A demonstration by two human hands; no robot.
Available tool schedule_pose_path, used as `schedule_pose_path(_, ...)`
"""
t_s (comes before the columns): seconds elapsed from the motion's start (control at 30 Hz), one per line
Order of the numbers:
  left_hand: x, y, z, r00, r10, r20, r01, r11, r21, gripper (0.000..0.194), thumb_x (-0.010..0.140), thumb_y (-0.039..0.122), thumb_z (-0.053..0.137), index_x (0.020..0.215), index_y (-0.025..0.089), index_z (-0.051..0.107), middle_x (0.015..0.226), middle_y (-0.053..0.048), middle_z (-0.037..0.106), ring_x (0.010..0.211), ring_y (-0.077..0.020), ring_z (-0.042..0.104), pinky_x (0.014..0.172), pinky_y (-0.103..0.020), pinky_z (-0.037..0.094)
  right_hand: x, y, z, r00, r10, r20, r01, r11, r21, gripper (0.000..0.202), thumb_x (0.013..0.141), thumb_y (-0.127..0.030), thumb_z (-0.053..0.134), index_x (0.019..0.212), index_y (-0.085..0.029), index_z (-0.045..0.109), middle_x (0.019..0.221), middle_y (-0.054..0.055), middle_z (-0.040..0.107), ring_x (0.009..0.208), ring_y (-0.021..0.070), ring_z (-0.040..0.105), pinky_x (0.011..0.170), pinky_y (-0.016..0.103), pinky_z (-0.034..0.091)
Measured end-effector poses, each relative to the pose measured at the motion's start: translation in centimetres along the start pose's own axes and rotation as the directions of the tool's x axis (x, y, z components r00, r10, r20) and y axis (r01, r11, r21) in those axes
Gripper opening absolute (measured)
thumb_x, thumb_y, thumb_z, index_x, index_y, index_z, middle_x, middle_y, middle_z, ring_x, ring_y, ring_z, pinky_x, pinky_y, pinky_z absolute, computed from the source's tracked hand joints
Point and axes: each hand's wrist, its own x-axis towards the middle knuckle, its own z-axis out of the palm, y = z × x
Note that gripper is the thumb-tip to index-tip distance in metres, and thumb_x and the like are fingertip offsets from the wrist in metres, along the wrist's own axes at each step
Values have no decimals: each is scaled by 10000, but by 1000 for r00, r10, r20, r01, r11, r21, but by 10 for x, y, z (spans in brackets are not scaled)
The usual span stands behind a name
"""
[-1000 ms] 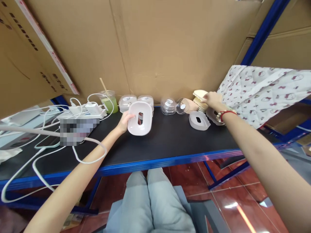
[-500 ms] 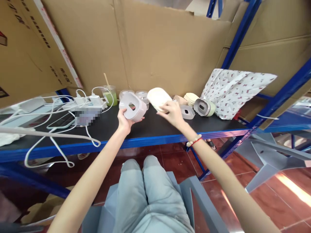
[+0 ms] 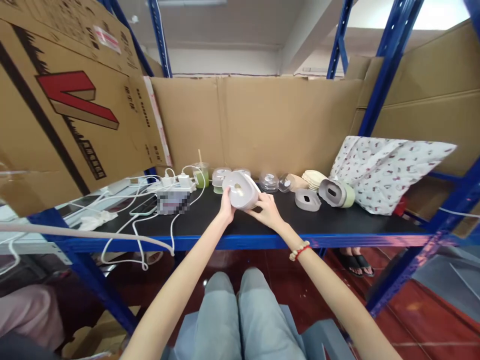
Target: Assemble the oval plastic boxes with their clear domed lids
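Above the black shelf top, my left hand (image 3: 227,205) grips the left side of a grey plastic housing (image 3: 238,192) with an oval opening. My right hand (image 3: 267,209) is at its right side, fingers closed on a cream oval piece (image 3: 252,181) that lies against the back of the housing, mostly hidden by it. To the right, a similar grey part (image 3: 307,201) rests on the shelf beside a grey and green housing (image 3: 333,194) lying on its side. A stack of cream oval pieces (image 3: 314,179) is behind them.
Clear domed parts (image 3: 269,182) stand along the cardboard wall (image 3: 281,125). A green drink (image 3: 201,177), white chargers (image 3: 184,181), cables and a phone (image 3: 145,206) are at the left. A patterned bag (image 3: 390,170) leans at the right. Another person's feet (image 3: 356,260) show below.
The cream piece has moved from apart in my right hand to against the housing, and my hands have come together. The view has tilted upward, showing more of the wall and ceiling.
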Motion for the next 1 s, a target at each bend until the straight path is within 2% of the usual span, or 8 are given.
schedule_pose_path(0.07, 8, 4, 5, 1000, 9, -3, -9, 1000, 23, 148, 829, 235, 510, 789, 178, 641, 678, -10, 680, 672, -152, 654, 650, -231, 510, 5, 7, -4, 989, 91, -116, -75, 989, 129, 68, 734, -273, 672, 691, -223, 689, 941, 59, 653, 937, 226, 587, 863, 408, 444)
schedule_pose_path(0.1, 12, 5, 8, 1000, 9, -5, -9, 999, 36, 136, 824, 229, 523, 795, 175, 645, 680, -13, 681, 681, -155, 658, 659, -236, 513, 9, 9, -5, 967, 189, -168, -153, 966, 207, 92, 751, -296, 640, 750, -224, 696, 979, 64, 645, 967, 227, 588, 875, 406, 455)
schedule_pose_path(0.17, 19, 3, 12, 1000, 6, -8, -6, 998, 61, 98, 805, 211, 560, 790, 170, 647, 685, -18, 681, 688, -156, 662, 664, -238, 515, 19, 9, -7, 878, 446, -172, -360, 853, 378, 242, 781, -348, 587, 962, -222, 685, 1081, 79, 626, 1015, 221, 591, 860, 385, 491)
schedule_pose_path(0.23, 22, -2, 15, 1000, 9, -15, -8, 997, 83, 45, 777, 183, 604, 783, 171, 647, 711, -19, 688, 699, -152, 665, 668, -230, 512, 30, 6, -8, 770, 638, -6, -552, 671, 495, 445, 775, -395, 593, 1183, -217, 595, 1141, 88, 622, 975, 210, 620, 761, 345, 541)
schedule_pose_path(0.33, 23, -13, 13, 999, 28, -31, -24, 993, 112, 62, 741, 158, 653, 798, 181, 650, 762, -17, 703, 749, -155, 673, 694, -230, 514, 40, -2, -7, 672, 703, 234, -692, 482, 538, 542, 698, -342, 696, 1208, -203, 578, 1029, 58, 681, 790, 182, 660, 552, 264, 551)
schedule_pose_path(0.5, 23, -20, 4, 998, 60, -37, -53, 984, 170, 85, 746, 197, 673, 828, 179, 663, 816, -27, 723, 841, -175, 687, 771, -257, 528, 34, -7, 0, 637, 728, 252, -697, 405, 592, 240, 777, -262, 624, 994, -174, 675, 793, 21, 709, 664, 155, 659, 467, 215, 522)
schedule_pose_path(0.8, 29, -20, 0, 998, 56, -14, -49, 954, 294, 123, 763, 230, 670, 866, 165, 684, 876, -56, 741, 934, -202, 682, 845, -276, 519, 27, -5, 5, 599, 732, 325, -724, 322, 610, 190, 718, -290, 729, 852, -161, 690, 658, -2, 676, 560, 123, 611, 479, 213, 503)
schedule_pose_path(1.0, 26, -21, -3, 993, -50, 104, 7, 925, 379, 132, 742, 262, 682, 742, 131, 698, 763, -101, 737, 870, -261, 693, 813, -344, 533, 27, 1, 5, 560, 755, 342, -741, 272, 614, 244, 809, -394, 629, 820, -155, 675, 615, -2, 649, 515, 110, 576, 458, 201, 449)
